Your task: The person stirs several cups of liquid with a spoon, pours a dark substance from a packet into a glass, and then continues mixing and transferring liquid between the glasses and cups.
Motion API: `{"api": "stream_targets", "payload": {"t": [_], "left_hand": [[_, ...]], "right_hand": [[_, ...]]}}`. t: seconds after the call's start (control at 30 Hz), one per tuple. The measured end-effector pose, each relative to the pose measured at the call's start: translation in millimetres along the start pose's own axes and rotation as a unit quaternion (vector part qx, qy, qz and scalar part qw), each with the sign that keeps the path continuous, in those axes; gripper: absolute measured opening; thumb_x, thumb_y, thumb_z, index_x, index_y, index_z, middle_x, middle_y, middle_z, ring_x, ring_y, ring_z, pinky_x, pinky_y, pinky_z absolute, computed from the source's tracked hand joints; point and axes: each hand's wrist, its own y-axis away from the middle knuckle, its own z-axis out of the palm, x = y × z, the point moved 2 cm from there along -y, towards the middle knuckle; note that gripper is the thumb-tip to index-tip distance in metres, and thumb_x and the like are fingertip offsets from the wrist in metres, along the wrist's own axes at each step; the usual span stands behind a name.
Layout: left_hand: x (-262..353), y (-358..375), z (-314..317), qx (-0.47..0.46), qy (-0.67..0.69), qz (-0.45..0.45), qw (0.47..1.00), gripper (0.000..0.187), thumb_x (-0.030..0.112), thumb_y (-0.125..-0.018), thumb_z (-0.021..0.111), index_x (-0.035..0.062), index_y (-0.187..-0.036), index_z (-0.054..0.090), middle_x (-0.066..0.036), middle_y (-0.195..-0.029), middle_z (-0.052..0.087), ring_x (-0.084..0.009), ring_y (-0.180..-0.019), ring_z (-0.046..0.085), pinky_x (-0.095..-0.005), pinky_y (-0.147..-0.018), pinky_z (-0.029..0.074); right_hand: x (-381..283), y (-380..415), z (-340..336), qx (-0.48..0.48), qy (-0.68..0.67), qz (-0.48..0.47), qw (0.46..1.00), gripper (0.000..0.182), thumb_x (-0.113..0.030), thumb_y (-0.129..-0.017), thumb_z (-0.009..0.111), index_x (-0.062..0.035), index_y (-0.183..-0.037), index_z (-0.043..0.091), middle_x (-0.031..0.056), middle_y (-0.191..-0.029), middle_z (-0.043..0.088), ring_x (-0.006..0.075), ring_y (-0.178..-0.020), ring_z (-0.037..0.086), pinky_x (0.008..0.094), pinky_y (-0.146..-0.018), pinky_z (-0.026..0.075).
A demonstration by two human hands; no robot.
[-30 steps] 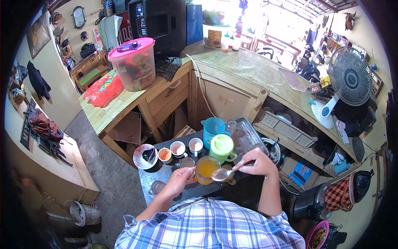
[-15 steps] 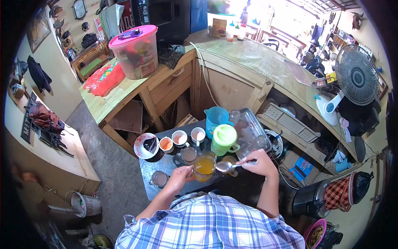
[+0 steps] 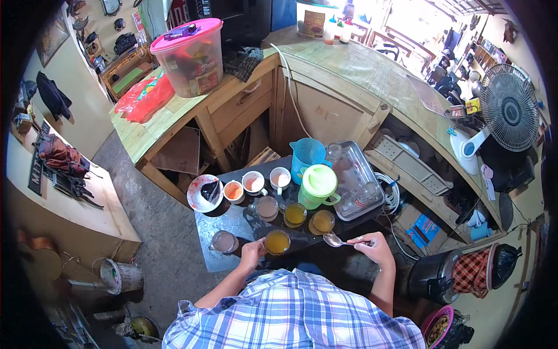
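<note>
While our left hand (image 3: 253,251) grips the glass of orange drink (image 3: 277,242) at the near edge of the dark table (image 3: 232,224), our right hand (image 3: 376,246) pinches a spoon (image 3: 342,241) just beside it, so we judge stirring comes next, needing the bowl dipped in.

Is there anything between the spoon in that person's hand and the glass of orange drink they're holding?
Nothing visible. The right hand holds the spoon just to the side of the glass of orange drink that the left hand grips. Only bare dark tabletop shows between them; the other two filled glasses stand farther back.
</note>
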Motion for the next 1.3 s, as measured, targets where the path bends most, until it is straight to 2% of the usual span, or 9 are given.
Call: {"api": "stream_targets", "payload": {"t": [0.43, 0.73, 0.8, 0.9, 0.97, 1.07, 1.1, 1.17, 1.3], "left_hand": [[-36, -47, -13, -0.04, -0.04, 0.064, 0.996, 0.028, 0.013, -0.085, 0.044, -0.0005, -0.062, 0.048, -0.019, -0.122, 0.056, -0.0201, -0.098, 0.056, -0.03, -0.077, 0.048], [-37, -45, -12, 0.052, -0.156, 0.041, 0.986, 0.028, 0.018, -0.089, 0.049, -0.0081, -0.095, 0.056, -0.02, -0.117, 0.058, -0.0214, -0.092, 0.059, -0.0316, -0.078, 0.049], [-35, -34, -17, 0.103, -0.325, 0.142, 0.929, 0.04, 0.022, -0.089, 0.056, -0.0061, -0.116, 0.049, -0.025, -0.11, 0.059, -0.0313, -0.094, 0.061, -0.0384, -0.083, 0.048], [1, 5, -12, 0.049, -0.39, 0.132, 0.91, 0.049, 0.023, -0.087, 0.058, -0.004, -0.125, 0.041, -0.029, -0.106, 0.059, -0.0404, -0.101, 0.058, -0.0435, -0.091, 0.044], [54, 40, 5, 0.027, -0.442, 0.141, 0.885, 0.045, 0.017, -0.084, 0.061, -0.0042, -0.121, 0.046, -0.025, -0.106, 0.06, -0.0325, -0.102, 0.06, -0.0391, -0.088, 0.048], [73, 51, -7, -0.015, -0.262, 0.312, 0.913, 0.034, -0.001, -0.082, 0.057, -0.0023, -0.115, 0.05, -0.015, -0.113, 0.059, -0.0185, -0.1, 0.062, -0.0281, -0.08, 0.052], [70, 51, -25, 0.022, -0.259, 0.334, 0.906, 0.045, 0.011, -0.076, 0.069, 0.0007, -0.116, 0.052, -0.019, -0.115, 0.058, -0.0229, -0.105, 0.059, -0.0369, -0.084, 0.05], [75, 50, -59, 0.109, -0.414, 0.492, 0.758, 0.073, 0.02, -0.071, 0.075, 0.0028, -0.132, 0.037, -0.022, -0.125, 0.051, -0.0316, -0.115, 0.052, -0.0436, -0.097, 0.041], [77, 57, -83, 0.139, -0.52, 0.509, 0.672, 0.107, 0.025, -0.062, 0.082, 0.0039, -0.142, 0.016, -0.024, -0.129, 0.048, -0.0385, -0.122, 0.044, -0.0455, -0.104, 0.032]], "right_hand": [[1, 14, 3, 0.004, -0.01, 0.041, 0.999, 0.021, 0.001, -0.073, 0.062, 0.0012, -0.092, 0.072, 0.009, -0.089, 0.072, 0.0091, -0.074, 0.062, 0.024, -0.07, 0.049], [-8, 0, 13, -0.013, -0.035, 0.01, 0.999, 0.022, 0.001, -0.073, 0.063, -0.0006, -0.094, 0.072, 0.0046, -0.082, 0.071, 0.0047, -0.066, 0.055, 0.0205, -0.063, 0.043], [-11, -4, 14, -0.018, -0.02, 0.02, 0.999, 0.022, 0.001, -0.073, 0.062, -0.0002, -0.093, 0.072, 0.0051, -0.082, 0.071, 0.0046, -0.067, 0.055, 0.0203, -0.063, 0.043], [-8, -12, 18, -0.021, -0.054, 0.027, 0.998, 0.023, 0.002, -0.072, 0.062, 0.0009, -0.092, 0.072, 0.0074, -0.085, 0.071, 0.0064, -0.07, 0.058, 0.0216, -0.067, 0.045], [-13, -18, 22, -0.029, -0.058, 0.015, 0.998, 0.023, 0.002, -0.072, 0.062, 0.0014, -0.093, 0.072, 0.0084, -0.086, 0.071, 0.0078, -0.073, 0.06, 0.0225, -0.069, 0.046], [-16, -27, 27, -0.046, -0.064, -0.005, 0.997, 0.024, 0.001, -0.071, 0.061, 0.0022, -0.093, 0.071, 0.0097, -0.087, 0.071, 0.0103, -0.077, 0.062, 0.024, -0.073, 0.047], [-17, -29, 29, -0.051, -0.066, -0.012, 0.996, 0.024, 0.001, -0.071, 0.061, 0.0025, -0.093, 0.071, 0.0101, -0.088, 0.071, 0.0113, -0.078, 0.063, 0.0246, -0.074, 0.048], [-22, -33, 30, -0.064, -0.059, -0.011, 0.996, 0.025, 0.001, -0.071, 0.06, 0.0025, -0.093, 0.071, 0.0105, -0.088, 0.071, 0.0116, -0.078, 0.063, 0.0247, -0.075, 0.048], [-24, -38, 31, -0.079, -0.069, -0.036, 0.994, 0.025, 0.001, -0.071, 0.059, 0.0029, -0.093, 0.071, 0.0111, -0.088, 0.071, 0.012, -0.078, 0.063, 0.0245, -0.075, 0.048]]}}
